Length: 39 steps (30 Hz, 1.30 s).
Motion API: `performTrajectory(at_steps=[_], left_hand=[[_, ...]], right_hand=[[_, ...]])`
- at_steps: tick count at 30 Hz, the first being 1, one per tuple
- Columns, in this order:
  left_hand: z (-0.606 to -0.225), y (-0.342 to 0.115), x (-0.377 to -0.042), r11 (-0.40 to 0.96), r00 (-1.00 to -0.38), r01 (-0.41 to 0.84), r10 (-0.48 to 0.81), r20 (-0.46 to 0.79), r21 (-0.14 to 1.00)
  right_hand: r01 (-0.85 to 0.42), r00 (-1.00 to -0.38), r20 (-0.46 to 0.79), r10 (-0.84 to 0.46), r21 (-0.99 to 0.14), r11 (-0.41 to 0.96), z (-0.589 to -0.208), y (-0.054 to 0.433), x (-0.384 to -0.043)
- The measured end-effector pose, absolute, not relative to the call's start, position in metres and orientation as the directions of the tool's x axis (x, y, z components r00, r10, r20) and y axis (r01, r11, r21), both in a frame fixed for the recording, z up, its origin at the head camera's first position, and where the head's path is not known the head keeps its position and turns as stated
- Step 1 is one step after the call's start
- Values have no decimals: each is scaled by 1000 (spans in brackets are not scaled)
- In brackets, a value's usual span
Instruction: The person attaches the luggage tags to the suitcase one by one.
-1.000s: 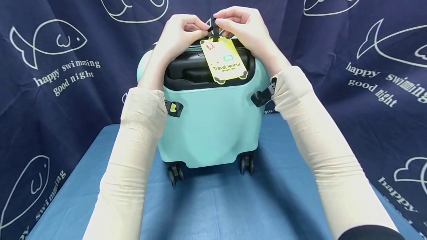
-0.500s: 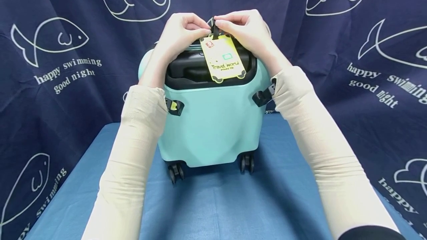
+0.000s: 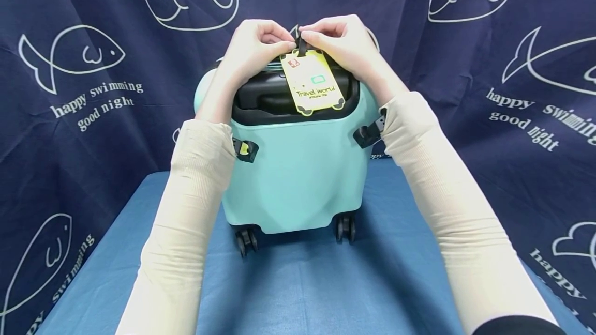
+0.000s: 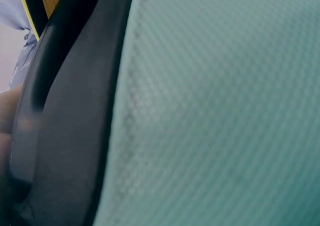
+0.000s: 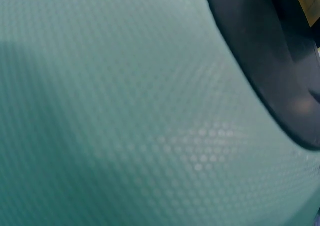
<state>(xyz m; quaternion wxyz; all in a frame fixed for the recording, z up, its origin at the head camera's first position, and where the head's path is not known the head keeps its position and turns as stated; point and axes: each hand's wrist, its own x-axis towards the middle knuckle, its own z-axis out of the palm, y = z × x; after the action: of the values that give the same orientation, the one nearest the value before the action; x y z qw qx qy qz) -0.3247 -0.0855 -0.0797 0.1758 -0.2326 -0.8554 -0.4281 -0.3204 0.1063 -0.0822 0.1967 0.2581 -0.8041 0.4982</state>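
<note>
A yellow luggage tag (image 3: 316,82) printed "Travel World" hangs by its black strap (image 3: 302,45) over the top of a mint-green suitcase (image 3: 293,174). My left hand (image 3: 251,48) holds thumb and fingertips pinched at the left side of the strap. From the right, my right hand (image 3: 344,40) pinches the strap near its top. Behind the tag lies the case's black recessed top panel (image 3: 261,92). The fingertips partly cover the strap's upper end, so its fastening is hidden. In both wrist views the textured green shell (image 4: 215,106) fills most of the picture.
The suitcase stands on black wheels (image 3: 345,227) on a blue cloth-covered table (image 3: 298,288). Dark blue curtains (image 3: 70,143) with white fish drawings hang behind and at both sides. Black wrist-camera mounts (image 3: 368,135) sit under both sleeves, close to the shell.
Both hands keep their place at the strap. The right hand's fingers have drawn slightly closer together, and the tag has shifted only a little.
</note>
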Motion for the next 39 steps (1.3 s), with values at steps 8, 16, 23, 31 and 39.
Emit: performTrajectory(at_steps=[8, 16, 23, 31, 39], left_hand=[[-79, -84, -324, 512, -833, 545, 239, 499, 664], [-79, -83, -322, 456, -852, 523, 240, 466, 720], [-79, -83, -319, 428, -860, 511, 260, 439, 746], [-77, -82, -318, 441, -835, 550, 280, 474, 709], [-81, -82, -320, 472, -839, 544, 280, 466, 694]], right_hand=[[-637, -769, 588, -250, -670, 382, -82, 105, -319], [-647, -758, 611, -230, -654, 392, -84, 105, -319], [-657, -750, 615, -242, -653, 377, -84, 104, -320], [-687, -722, 643, -258, -617, 384, -82, 105, -319], [-689, -695, 675, -248, -526, 499, -81, 104, -320]])
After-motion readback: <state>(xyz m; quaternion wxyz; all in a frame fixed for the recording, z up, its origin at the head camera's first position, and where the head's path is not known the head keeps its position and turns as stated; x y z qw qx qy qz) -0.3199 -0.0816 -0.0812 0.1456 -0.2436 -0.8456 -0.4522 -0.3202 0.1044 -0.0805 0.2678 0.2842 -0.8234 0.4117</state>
